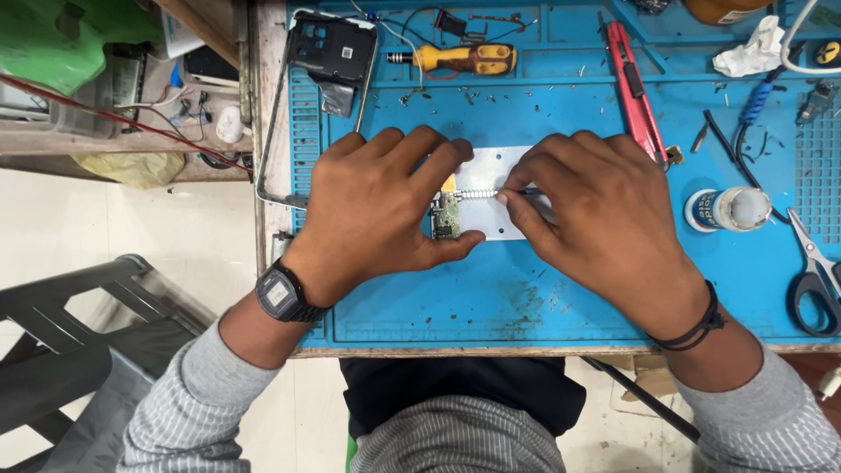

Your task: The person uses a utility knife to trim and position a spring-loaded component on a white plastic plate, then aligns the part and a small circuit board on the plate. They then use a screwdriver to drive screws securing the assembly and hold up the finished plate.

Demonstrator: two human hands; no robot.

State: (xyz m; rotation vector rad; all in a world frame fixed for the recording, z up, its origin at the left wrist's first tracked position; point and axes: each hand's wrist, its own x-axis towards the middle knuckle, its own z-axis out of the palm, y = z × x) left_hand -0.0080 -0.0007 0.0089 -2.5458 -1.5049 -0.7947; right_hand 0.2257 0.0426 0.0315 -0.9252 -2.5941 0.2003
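A small green board (446, 215) lay on a pale plate (493, 194) near the middle of the blue mat (526, 289). The left hand (377, 206) lay flat over the board's left side. Its fingers were spread and pressing down, not wrapped around anything, with the thumb along the bottom edge of the plate. The right hand (596, 219) was at 3 o'clock from the board. Its fingers were pinched tight on a thin dark tool (526, 191). A silvery, bumpy strip (476, 194) ran from the tool's tip to the top of the board. I could not tell if the strip was part of the tool.

The work looked like it was in the middle. The board was out and held down, and the tool was at its top edge. No part seemed to have come off the board yet, though the hands hid a lot of it.

At 11 o'clock from the board lay an open phone shell (335, 48) and a yellow screwdriver (464, 59), so the phone seemed already taken apart. A red knife (636, 92) lay at 1 o'clock. A small white jar (727, 209) stood at 3 o'clock, past the right hand, with scissors (816, 280) beyond it at 4 o'clock. Tiny bits were scattered over the mat. The mat covered the tabletop (265, 131).
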